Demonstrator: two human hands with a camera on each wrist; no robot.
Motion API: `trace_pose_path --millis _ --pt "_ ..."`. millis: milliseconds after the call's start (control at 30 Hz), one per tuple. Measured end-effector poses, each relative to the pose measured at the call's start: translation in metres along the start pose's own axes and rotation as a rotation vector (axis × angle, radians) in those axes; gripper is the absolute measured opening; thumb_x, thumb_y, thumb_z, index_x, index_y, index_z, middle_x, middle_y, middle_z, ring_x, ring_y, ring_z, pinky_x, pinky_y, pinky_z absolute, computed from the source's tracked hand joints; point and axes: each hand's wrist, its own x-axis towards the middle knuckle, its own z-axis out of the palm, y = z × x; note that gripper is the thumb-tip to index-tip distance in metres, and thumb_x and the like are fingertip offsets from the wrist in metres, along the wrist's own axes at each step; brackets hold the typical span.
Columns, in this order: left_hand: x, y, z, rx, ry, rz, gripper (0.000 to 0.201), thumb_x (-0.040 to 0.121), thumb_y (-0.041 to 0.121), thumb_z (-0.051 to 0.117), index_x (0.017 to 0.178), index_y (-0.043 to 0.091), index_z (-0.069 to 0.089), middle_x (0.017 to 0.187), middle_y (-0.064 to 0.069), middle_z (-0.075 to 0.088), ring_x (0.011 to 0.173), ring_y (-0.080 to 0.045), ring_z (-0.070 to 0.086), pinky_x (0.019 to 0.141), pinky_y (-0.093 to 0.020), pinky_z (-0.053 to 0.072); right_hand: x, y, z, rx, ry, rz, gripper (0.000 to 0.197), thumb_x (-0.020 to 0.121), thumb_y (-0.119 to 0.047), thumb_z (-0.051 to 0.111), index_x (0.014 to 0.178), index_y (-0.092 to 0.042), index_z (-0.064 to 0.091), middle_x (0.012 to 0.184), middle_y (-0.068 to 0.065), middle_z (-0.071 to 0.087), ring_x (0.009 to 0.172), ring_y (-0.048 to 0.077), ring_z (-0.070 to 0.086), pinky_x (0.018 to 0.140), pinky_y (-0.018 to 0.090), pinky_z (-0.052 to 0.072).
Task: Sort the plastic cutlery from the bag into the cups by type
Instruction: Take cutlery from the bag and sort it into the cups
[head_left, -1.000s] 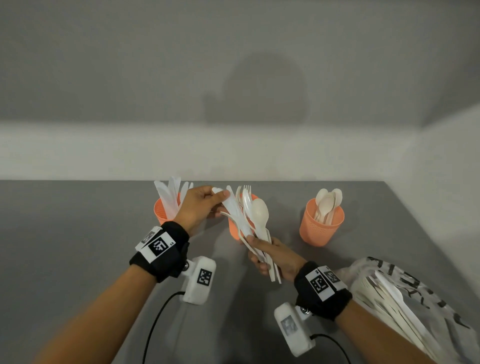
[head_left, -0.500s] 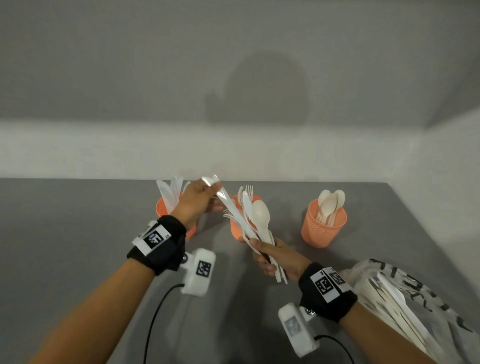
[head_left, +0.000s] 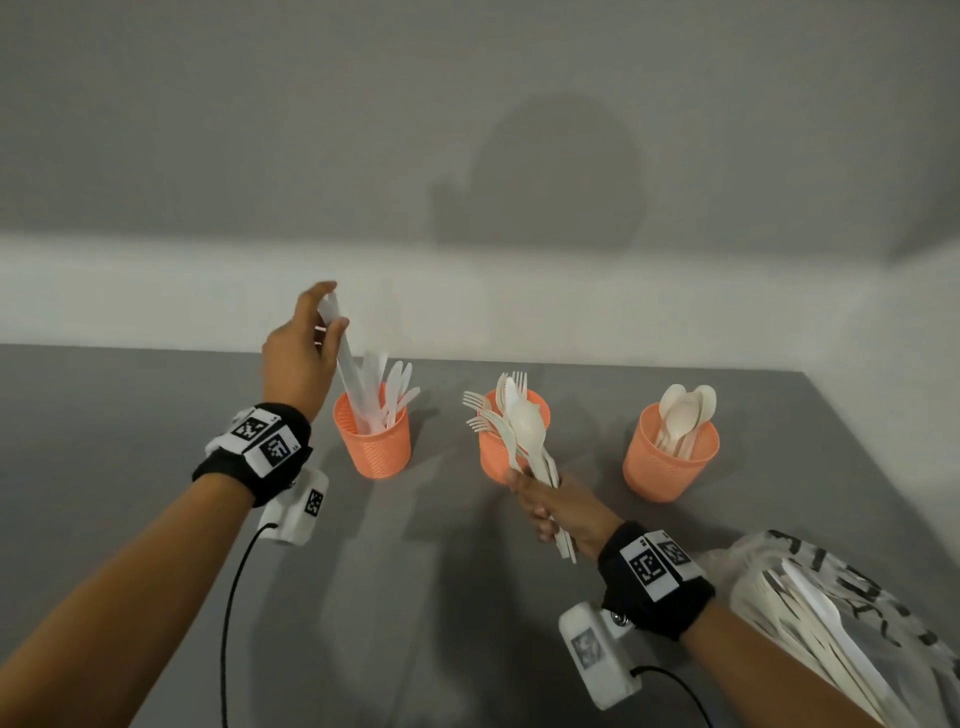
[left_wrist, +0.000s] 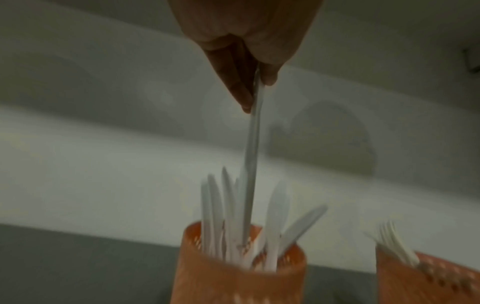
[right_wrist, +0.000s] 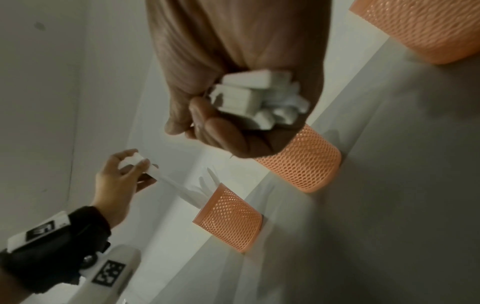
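Three orange mesh cups stand in a row on the grey table. My left hand (head_left: 311, 343) pinches the top of a white plastic knife (head_left: 349, 374) whose lower end sits inside the left cup (head_left: 375, 447), among other knives (left_wrist: 275, 218). The left wrist view shows that knife (left_wrist: 253, 164) hanging from my fingertips into the cup (left_wrist: 239, 275). My right hand (head_left: 545, 504) grips a bundle of forks and a spoon (head_left: 524, 431) in front of the middle cup (head_left: 493, 457), which holds forks. Handle ends (right_wrist: 254, 98) show in my fist. The right cup (head_left: 670, 462) holds spoons.
A clear plastic bag (head_left: 852, 623) with black print lies at the near right with more white cutlery inside. A light wall runs behind the cups, and the table's right edge is close to the spoon cup. Cables trail from both wrist cameras.
My left hand pulled a knife out of the bundle, carried it left and up, and now has its tip down in the left cup. The right hand stayed put with the bundle.
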Motion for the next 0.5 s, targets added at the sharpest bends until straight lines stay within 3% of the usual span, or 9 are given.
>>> trace_pose_path --millis 267,433,500 --pt "-0.039 -0.024 0.044 0.092 -0.152 -0.116 0.036 0.091 0.014 0.055 0.127 0.009 0.053 0.097 -0.022 0.067 0.085 -0.035 0.065 0.073 -0.038 0.050 0.005 0.001 0.003 -0.031 -0.009 0.009 0.028 0.086 -0.037 0.061 0.070 -0.021 0.045 0.049 -0.005 0.034 0.040 0.006 0.031 0.044 0.017 0.034" --pt "-0.043 -0.032 0.050 0.441 -0.227 0.101 0.039 0.078 0.016 0.070 0.112 -0.001 0.063 0.110 -0.023 0.065 0.093 -0.044 0.059 0.072 -0.046 0.049 0.004 0.001 0.004 -0.008 -0.013 0.021 0.030 0.086 -0.037 0.061 0.067 -0.021 0.044 0.048 -0.006 0.034 0.039 0.005 0.030 0.043 0.017 0.034" --pt "-0.041 -0.024 0.047 0.463 -0.168 0.084 0.043 0.084 0.029 0.058 0.118 0.003 0.060 0.121 -0.022 0.058 0.098 -0.042 0.056 0.075 -0.045 0.047 0.004 0.001 0.005 0.000 -0.022 0.023 0.030 0.086 -0.036 0.061 0.066 -0.021 0.045 0.047 -0.007 0.034 0.038 0.004 0.030 0.043 0.017 0.034"
